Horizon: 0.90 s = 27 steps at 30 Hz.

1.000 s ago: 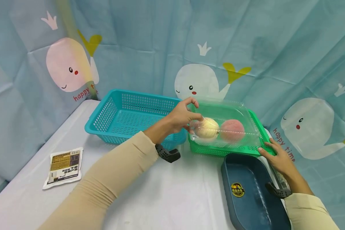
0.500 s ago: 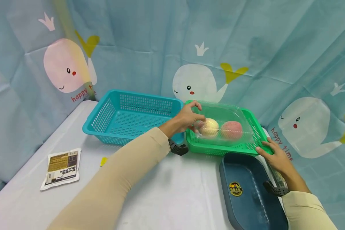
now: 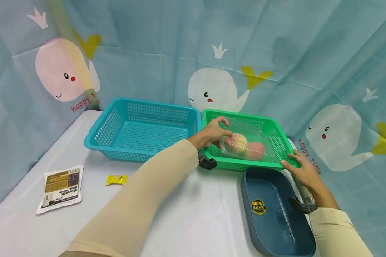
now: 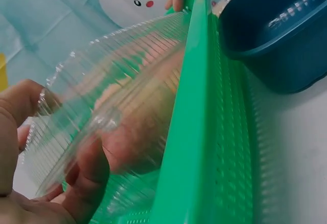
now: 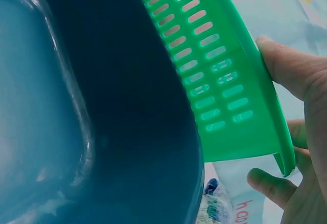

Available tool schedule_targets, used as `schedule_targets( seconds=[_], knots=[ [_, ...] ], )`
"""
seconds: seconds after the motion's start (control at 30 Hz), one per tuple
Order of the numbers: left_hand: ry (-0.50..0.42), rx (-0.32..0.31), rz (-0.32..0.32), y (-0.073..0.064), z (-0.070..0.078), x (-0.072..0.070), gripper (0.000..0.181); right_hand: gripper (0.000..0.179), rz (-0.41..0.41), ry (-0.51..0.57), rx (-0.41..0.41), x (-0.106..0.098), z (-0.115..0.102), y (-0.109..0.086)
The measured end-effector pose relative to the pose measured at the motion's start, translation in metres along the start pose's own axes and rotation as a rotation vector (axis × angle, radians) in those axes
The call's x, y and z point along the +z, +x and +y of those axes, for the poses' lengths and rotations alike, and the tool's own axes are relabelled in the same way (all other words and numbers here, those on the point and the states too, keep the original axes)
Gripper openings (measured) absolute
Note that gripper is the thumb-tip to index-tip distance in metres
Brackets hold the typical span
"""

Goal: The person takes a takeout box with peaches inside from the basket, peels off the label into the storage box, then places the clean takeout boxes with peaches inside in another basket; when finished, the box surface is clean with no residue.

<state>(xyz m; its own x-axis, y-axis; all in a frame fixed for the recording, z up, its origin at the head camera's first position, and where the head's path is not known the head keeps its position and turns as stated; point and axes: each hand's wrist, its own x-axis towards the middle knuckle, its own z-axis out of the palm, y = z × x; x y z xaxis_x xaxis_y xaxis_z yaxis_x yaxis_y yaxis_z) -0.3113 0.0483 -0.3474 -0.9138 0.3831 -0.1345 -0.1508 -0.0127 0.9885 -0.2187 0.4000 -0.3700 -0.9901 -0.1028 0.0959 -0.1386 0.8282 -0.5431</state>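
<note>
My left hand (image 3: 212, 134) pinches the left end of a clear plastic clamshell box (image 4: 110, 119), thumb and fingers on either side of its edge. Inside the box are two round peaches, a yellowish-pink one (image 3: 236, 142) and a pinker one (image 3: 255, 151). The box lies within the green slotted basket (image 3: 234, 165), its far side dim behind the plastic. At the basket's right front corner, my right hand (image 3: 303, 171) grips the rim, with the thumb on the front edge in the right wrist view.
A blue slotted basket (image 3: 125, 155) stands left of the green one. In front at right sits a dark blue tub (image 3: 273, 210) with a round label. A small yellow packet (image 3: 116, 179) and a white-brown pouch (image 3: 61, 188) lie on the white table (image 3: 193, 221) at left.
The clear box with the peaches has come down from above the green basket into it, moving slightly right with my left hand. My right hand keeps its hold on the corner.
</note>
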Motion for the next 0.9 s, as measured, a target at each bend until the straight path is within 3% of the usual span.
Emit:
schedule_targets(
  seconds=[0.2, 0.43, 0.63, 0.8, 0.9],
  knots=[
    [0.088, -0.088, 0.009, 0.005, -0.001, 0.008, 0.048, 0.072, -0.002, 0.005, -0.013, 0.001, -0.002, 0.001],
    [0.104, -0.044, 0.074, 0.0, -0.003, 0.014, 0.061, 0.072, -0.003, 0.005, -0.013, -0.001, -0.004, 0.002],
    [0.079, -0.061, 0.002, -0.001, -0.003, 0.015, 0.062, 0.071, -0.008, 0.029, -0.013, -0.004, -0.005, 0.0],
    [0.166, -0.107, -0.082, -0.002, -0.007, 0.018, 0.065, 0.072, -0.01, 0.056, 0.005, -0.002, -0.004, -0.001],
    [0.216, -0.118, -0.098, -0.003, -0.009, 0.022, 0.071, 0.073, -0.003, 0.058, 0.019, 0.0, -0.003, -0.002]
  ],
)
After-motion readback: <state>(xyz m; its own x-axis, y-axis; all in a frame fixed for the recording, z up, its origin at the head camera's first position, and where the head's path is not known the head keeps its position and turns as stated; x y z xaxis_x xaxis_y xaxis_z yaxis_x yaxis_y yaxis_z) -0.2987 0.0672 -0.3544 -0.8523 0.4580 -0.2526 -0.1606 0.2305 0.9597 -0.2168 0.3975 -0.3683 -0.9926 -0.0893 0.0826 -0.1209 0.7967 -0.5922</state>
